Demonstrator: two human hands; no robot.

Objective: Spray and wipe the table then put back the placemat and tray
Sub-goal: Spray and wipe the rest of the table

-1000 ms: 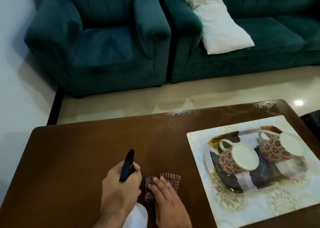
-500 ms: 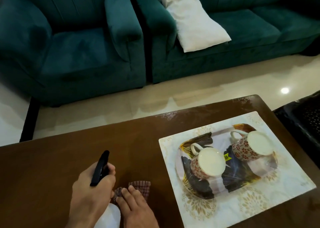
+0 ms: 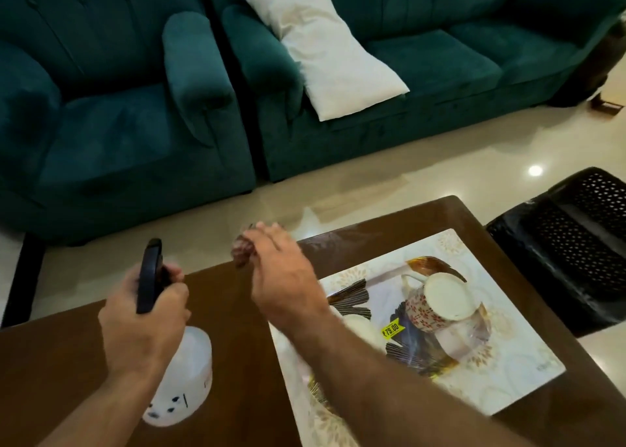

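The left hand [image 3: 142,324] is gripping the translucent plastic spray bottle [image 3: 181,362] at its black trigger; the right hand [image 3: 281,277] is pinching the soft, light checked cloth [image 3: 241,250] over the brown wooden tabletop [image 3: 67,362].

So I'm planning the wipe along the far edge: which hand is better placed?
Right, probably. The right hand holds the cloth by the table's far edge; the left hand grips the spray bottle.
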